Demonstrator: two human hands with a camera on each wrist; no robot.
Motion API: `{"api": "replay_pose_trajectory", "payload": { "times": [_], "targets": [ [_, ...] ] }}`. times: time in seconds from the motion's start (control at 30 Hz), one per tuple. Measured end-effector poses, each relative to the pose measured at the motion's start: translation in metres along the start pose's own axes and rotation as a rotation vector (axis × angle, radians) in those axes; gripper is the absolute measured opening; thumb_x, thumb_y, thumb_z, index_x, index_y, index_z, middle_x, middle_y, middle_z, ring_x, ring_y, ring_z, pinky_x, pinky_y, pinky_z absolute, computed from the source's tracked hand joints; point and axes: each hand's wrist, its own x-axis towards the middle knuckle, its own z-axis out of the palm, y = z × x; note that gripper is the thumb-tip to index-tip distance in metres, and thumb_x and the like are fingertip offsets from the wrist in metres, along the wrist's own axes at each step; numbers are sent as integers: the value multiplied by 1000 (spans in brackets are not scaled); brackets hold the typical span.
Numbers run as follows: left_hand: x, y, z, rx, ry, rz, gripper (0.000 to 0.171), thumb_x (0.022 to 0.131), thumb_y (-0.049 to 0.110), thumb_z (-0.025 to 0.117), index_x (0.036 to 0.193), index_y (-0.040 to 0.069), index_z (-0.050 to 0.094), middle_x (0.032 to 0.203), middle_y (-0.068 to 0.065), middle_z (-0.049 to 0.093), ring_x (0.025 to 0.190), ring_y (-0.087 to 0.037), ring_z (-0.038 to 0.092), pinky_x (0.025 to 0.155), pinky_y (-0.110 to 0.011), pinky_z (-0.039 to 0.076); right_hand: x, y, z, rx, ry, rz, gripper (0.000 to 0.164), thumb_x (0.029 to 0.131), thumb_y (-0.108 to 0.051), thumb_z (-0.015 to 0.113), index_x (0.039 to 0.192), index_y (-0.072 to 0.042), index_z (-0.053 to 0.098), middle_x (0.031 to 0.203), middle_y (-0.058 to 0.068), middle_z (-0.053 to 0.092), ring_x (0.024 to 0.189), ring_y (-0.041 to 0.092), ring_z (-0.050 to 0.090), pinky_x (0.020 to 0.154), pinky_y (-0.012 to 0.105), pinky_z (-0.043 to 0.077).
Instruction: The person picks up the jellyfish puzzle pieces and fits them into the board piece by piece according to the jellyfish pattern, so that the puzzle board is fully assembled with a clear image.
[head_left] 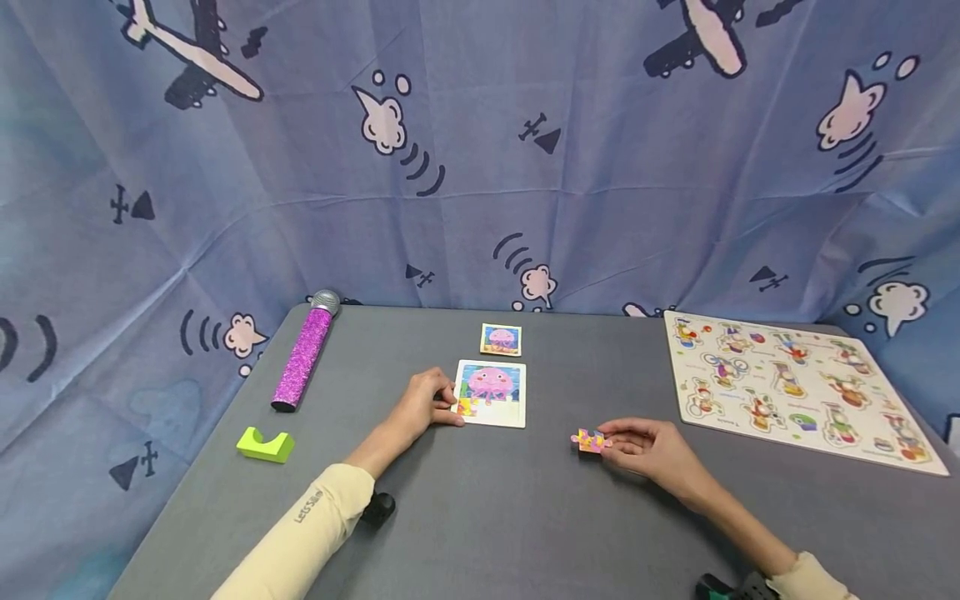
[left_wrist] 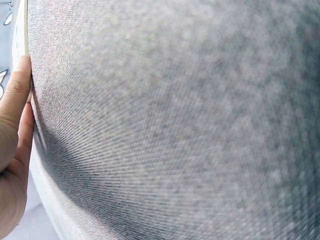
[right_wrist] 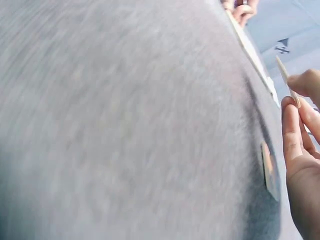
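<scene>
A small jigsaw tray (head_left: pixel 521 393) with a pink jellyfish picture lies mid-table, its lower right part showing bare white. My left hand (head_left: pixel 426 408) holds the tray at its lower left edge, thumb near the corner. In the left wrist view, the fingers (left_wrist: pixel 16 92) touch the tray's rim. To the right of the tray, my right hand (head_left: pixel 656 454) pinches a pink and yellow jigsaw piece (head_left: pixel 591 441) just above the table. The right wrist view shows this piece (right_wrist: pixel 286 75) edge-on between thumb and fingers, with another piece (right_wrist: pixel 270 172) beneath it near the table.
Behind the tray lies a small jellyfish picture card (head_left: pixel 501 340). A glittery purple microphone (head_left: pixel 303 357) and a lime-green block (head_left: pixel 266 446) with a curved notch are on the left. At the right is a large puzzle board (head_left: pixel 795 387). A printed curtain (head_left: pixel 480 167) hangs along the back.
</scene>
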Motion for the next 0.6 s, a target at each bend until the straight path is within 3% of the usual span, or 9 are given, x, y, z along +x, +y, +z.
{"api": "replay_pose_trajectory", "payload": {
  "times": [0.23,0.4,0.6],
  "targets": [
    [0,0,0,2,-6,-8,35,62,6,89,68,-1,55,81,-9,55,87,-28,59,66,-23,50,7,-2,9,39,13,-26,38,81,-1,74,110,18,57,98,8,67,82,8,66,70,22,55],
    [0,-1,1,-15,-2,-25,35,62,4,89,67,-1,54,80,-9,54,85,-25,58,66,-20,49,15,-5,18,40,12,-53,36,80,3,74,108,18,58,96,10,67,79,6,66,69,22,55],
    [0,-4,2,-28,16,12,36,61,3,89,68,-2,54,78,-10,53,86,-28,60,65,-21,49,27,-9,26,19,15,-74,33,78,5,75,105,16,60,93,16,66,77,6,64,68,21,54]
  ]
}}
